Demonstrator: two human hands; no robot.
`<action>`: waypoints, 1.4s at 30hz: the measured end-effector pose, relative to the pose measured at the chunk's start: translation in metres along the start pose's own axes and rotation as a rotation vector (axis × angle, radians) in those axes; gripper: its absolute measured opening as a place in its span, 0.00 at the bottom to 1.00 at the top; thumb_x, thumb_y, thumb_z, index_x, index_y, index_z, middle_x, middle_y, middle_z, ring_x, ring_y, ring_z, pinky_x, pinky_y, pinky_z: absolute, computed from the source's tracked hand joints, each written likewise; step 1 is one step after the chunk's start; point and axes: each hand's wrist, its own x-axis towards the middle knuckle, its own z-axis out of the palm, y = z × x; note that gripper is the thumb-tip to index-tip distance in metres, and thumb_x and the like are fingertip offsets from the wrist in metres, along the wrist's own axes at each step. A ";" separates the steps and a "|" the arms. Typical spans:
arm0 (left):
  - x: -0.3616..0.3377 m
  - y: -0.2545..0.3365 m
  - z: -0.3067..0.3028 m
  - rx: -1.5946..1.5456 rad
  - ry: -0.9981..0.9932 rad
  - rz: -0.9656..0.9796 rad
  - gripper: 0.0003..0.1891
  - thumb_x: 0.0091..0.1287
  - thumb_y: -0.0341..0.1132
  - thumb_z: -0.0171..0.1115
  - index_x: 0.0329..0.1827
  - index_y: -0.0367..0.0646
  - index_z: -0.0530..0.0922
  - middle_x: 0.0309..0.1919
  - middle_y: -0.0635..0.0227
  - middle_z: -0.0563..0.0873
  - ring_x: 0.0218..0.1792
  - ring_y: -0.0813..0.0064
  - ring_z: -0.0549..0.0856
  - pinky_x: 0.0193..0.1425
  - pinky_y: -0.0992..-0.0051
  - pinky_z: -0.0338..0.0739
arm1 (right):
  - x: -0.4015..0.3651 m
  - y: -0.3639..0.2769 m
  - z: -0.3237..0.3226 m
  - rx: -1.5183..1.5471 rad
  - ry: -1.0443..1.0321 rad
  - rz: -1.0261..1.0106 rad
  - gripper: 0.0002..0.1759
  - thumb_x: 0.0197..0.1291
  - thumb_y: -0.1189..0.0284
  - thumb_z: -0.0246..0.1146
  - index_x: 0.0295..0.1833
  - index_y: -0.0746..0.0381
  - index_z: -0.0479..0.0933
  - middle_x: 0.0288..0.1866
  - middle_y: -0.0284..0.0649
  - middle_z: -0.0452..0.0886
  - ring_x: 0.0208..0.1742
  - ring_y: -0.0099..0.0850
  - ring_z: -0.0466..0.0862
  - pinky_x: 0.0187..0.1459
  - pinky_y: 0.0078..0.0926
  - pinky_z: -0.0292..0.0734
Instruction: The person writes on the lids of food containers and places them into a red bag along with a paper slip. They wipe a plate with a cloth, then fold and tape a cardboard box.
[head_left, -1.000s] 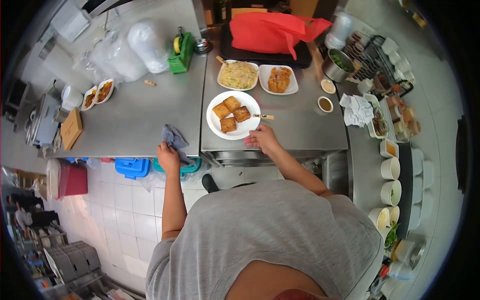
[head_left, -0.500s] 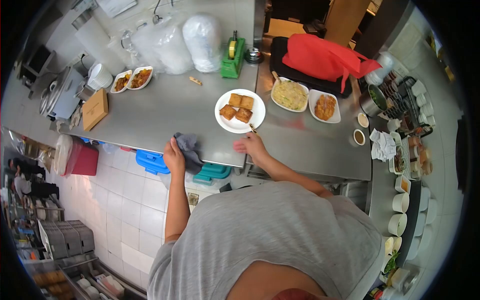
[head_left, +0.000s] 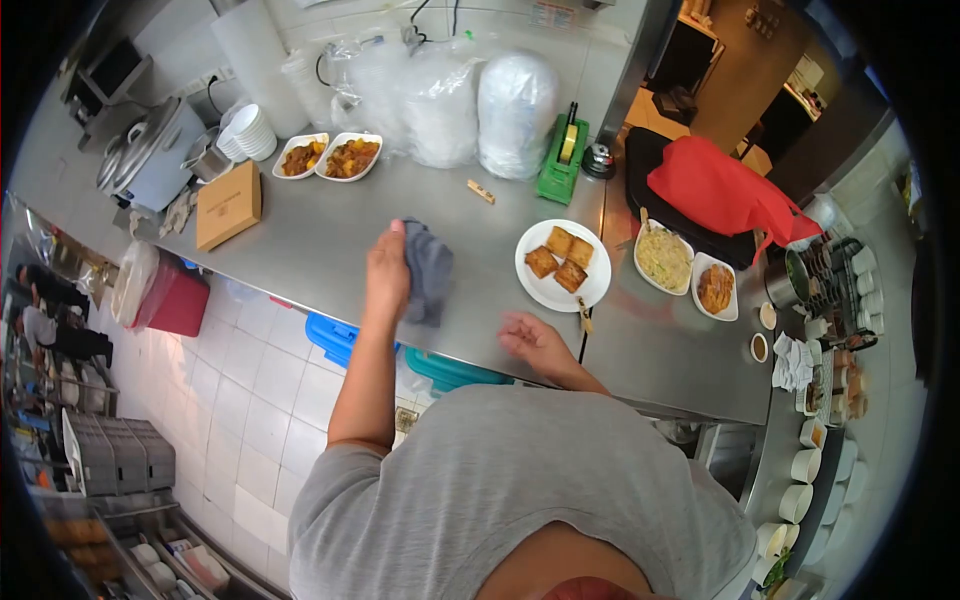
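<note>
My left hand (head_left: 387, 268) is closed on a grey cloth (head_left: 428, 272), which hangs beside the fingers over the steel counter (head_left: 330, 235). Near the counter's front edge, my right hand (head_left: 533, 338) has its fingers apart and holds nothing. Just beyond it lies a white round plate (head_left: 531, 286) with several browned square pieces (head_left: 571, 276). A wooden clothespin (head_left: 585, 316) is at the plate's near rim. Another clothespin (head_left: 481, 191) lies farther back on the steel.
Two dishes of food (head_left: 349, 157) and a cardboard box (head_left: 229, 206) are at the left. A green tape dispenser (head_left: 562, 158) stands at the back. Noodles (head_left: 663, 259), fried food (head_left: 716, 289) and a red bag (head_left: 725, 190) are on the right.
The view has shifted, so the counter items appear farther right. My left hand has moved farther over the counter with the cloth. My right hand is now farther from the plate.
</note>
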 end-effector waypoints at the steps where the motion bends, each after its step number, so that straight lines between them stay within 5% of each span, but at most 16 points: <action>1: -0.006 0.002 0.004 -0.218 -0.069 -0.147 0.19 0.72 0.44 0.47 0.36 0.35 0.76 0.30 0.66 0.79 0.29 0.77 0.75 0.38 0.75 0.73 | 0.004 -0.012 0.012 -0.093 0.070 -0.128 0.24 0.59 0.73 0.60 0.61 0.65 0.66 0.48 0.38 0.77 0.48 0.26 0.77 0.50 0.23 0.72; 3: -0.028 0.021 0.009 -0.488 -0.381 -0.436 0.19 0.72 0.44 0.47 0.50 0.35 0.74 0.42 0.65 0.82 0.45 0.74 0.79 0.51 0.76 0.74 | 0.015 -0.035 0.032 -0.275 0.208 -0.385 0.27 0.56 0.75 0.63 0.62 0.64 0.65 0.50 0.36 0.75 0.50 0.24 0.75 0.51 0.22 0.71; 7: -0.056 0.019 -0.003 -0.211 -0.491 -0.257 0.18 0.67 0.37 0.57 0.55 0.35 0.70 0.44 0.63 0.81 0.46 0.74 0.80 0.51 0.76 0.74 | 0.027 -0.057 0.027 -0.097 0.053 -0.251 0.17 0.54 0.78 0.64 0.50 0.66 0.73 0.42 0.36 0.77 0.44 0.20 0.74 0.48 0.20 0.70; 9: -0.065 -0.011 -0.016 0.129 -0.474 -0.174 0.21 0.63 0.33 0.61 0.56 0.35 0.69 0.45 0.63 0.81 0.46 0.74 0.80 0.51 0.76 0.74 | 0.023 -0.068 0.025 -0.199 0.021 -0.244 0.13 0.54 0.78 0.64 0.46 0.67 0.74 0.39 0.36 0.78 0.42 0.20 0.74 0.46 0.19 0.70; 11: -0.083 -0.010 -0.027 0.050 -0.389 -0.294 0.21 0.60 0.31 0.64 0.55 0.35 0.70 0.38 0.67 0.81 0.39 0.78 0.79 0.42 0.79 0.73 | 0.022 -0.069 0.023 -0.343 0.003 -0.383 0.09 0.56 0.78 0.63 0.42 0.69 0.74 0.35 0.33 0.78 0.38 0.19 0.74 0.42 0.18 0.70; 16: -0.097 -0.006 -0.076 0.194 -0.032 -0.288 0.22 0.59 0.29 0.64 0.54 0.34 0.65 0.35 0.60 0.82 0.35 0.74 0.81 0.38 0.77 0.75 | 0.021 -0.074 0.023 -0.312 0.140 -0.188 0.16 0.60 0.69 0.61 0.48 0.70 0.74 0.39 0.35 0.79 0.42 0.20 0.74 0.45 0.18 0.70; 20: -0.087 0.013 -0.096 0.080 0.044 -0.259 0.23 0.61 0.31 0.61 0.57 0.34 0.63 0.35 0.60 0.81 0.32 0.75 0.81 0.38 0.78 0.76 | 0.048 -0.063 0.025 -0.246 0.250 -0.172 0.26 0.64 0.58 0.56 0.55 0.70 0.70 0.44 0.44 0.79 0.47 0.28 0.76 0.50 0.23 0.69; 27: 0.025 0.000 -0.174 0.176 0.238 0.002 0.24 0.61 0.39 0.64 0.53 0.32 0.66 0.39 0.57 0.81 0.38 0.72 0.81 0.38 0.75 0.77 | 0.118 -0.017 0.042 -0.870 0.502 -0.322 0.33 0.60 0.53 0.56 0.63 0.66 0.63 0.58 0.58 0.67 0.60 0.54 0.66 0.61 0.42 0.60; 34: 0.247 -0.022 -0.306 0.923 0.486 0.250 0.25 0.56 0.43 0.67 0.51 0.37 0.71 0.50 0.51 0.76 0.50 0.56 0.76 0.52 0.59 0.70 | 0.147 0.014 0.136 -1.146 0.832 -0.376 0.24 0.58 0.59 0.61 0.55 0.64 0.71 0.55 0.55 0.68 0.57 0.51 0.66 0.59 0.48 0.57; 38: 0.325 -0.057 -0.355 1.486 0.683 0.406 0.23 0.57 0.48 0.63 0.52 0.45 0.74 0.59 0.49 0.69 0.58 0.49 0.69 0.58 0.49 0.62 | 0.175 0.002 0.188 -1.106 0.833 -0.349 0.22 0.57 0.60 0.61 0.52 0.64 0.73 0.55 0.54 0.67 0.58 0.50 0.66 0.59 0.48 0.56; 42: 0.322 -0.075 -0.388 1.494 0.406 0.313 0.23 0.55 0.45 0.61 0.53 0.47 0.74 0.61 0.52 0.69 0.61 0.48 0.67 0.60 0.47 0.59 | 0.191 -0.007 0.219 -1.083 0.831 -0.351 0.20 0.57 0.61 0.62 0.49 0.63 0.75 0.53 0.53 0.69 0.56 0.49 0.67 0.58 0.45 0.58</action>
